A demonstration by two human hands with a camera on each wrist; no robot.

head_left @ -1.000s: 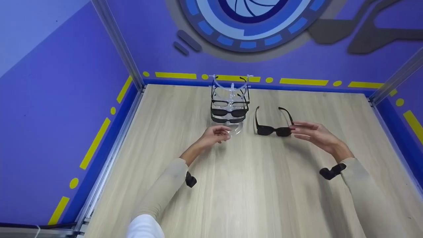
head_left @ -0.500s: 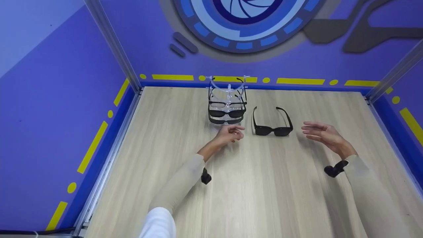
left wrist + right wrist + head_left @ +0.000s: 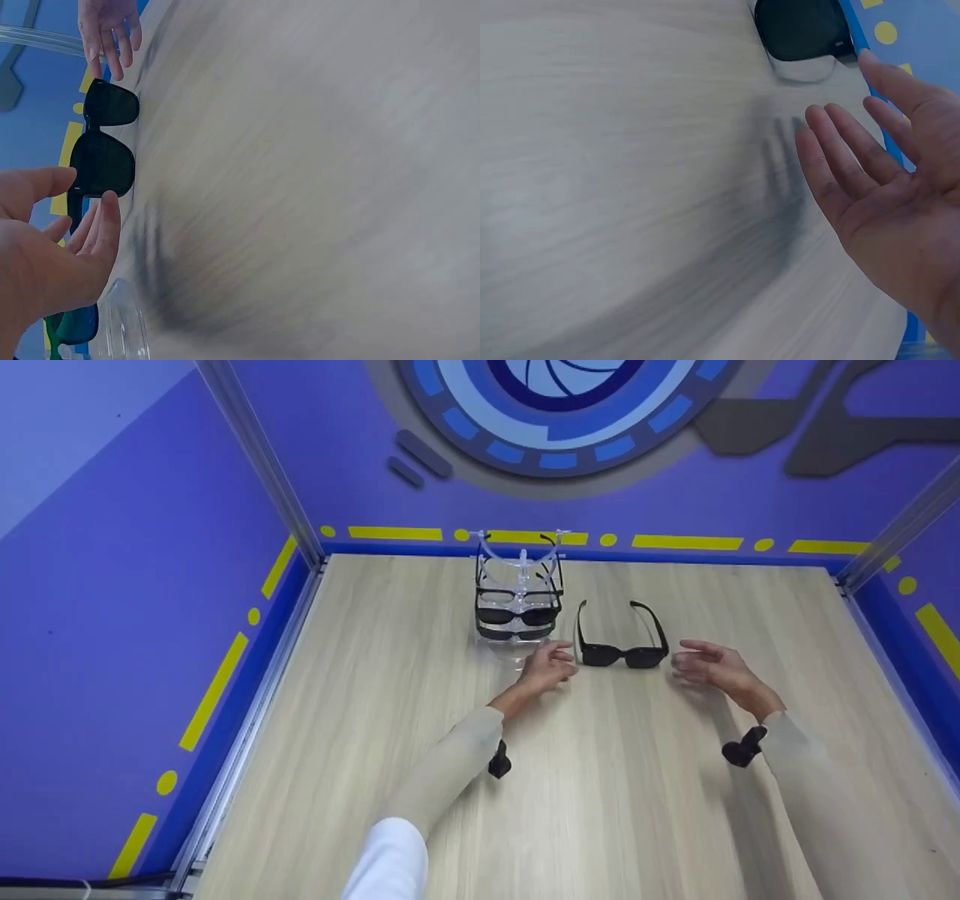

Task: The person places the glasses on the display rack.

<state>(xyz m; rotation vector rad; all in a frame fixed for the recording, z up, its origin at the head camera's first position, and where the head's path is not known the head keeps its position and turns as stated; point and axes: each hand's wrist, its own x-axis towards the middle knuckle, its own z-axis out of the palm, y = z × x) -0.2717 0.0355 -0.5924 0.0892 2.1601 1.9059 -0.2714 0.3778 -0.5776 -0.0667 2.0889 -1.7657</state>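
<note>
Left hand (image 3: 546, 667) and right hand (image 3: 716, 669) are both loose, gripping nothing, with fingers a little bent. From the head, black sunglasses (image 3: 604, 655) sit on the wooden desk (image 3: 585, 810) between the hands, toward the back edge, with their arms pointing back. The left hand is just beside their left end; the right hand is near their right end, but apart. Left of them, a clear stand (image 3: 523, 556) near the back edge holds other glasses (image 3: 538, 616), one pair above another. Lots of wood lies in front for moving, and wide strips run out to the left and right edges. From the left wrist, the thumb and a finger are right by the nearest lens (image 3: 103, 163); I cannot tell if they touch it. From the right wrist, the right fingers are apart from the sunglasses, and a tiny pale mark (image 3: 839, 43) at a lens corner is too small to read.
</note>
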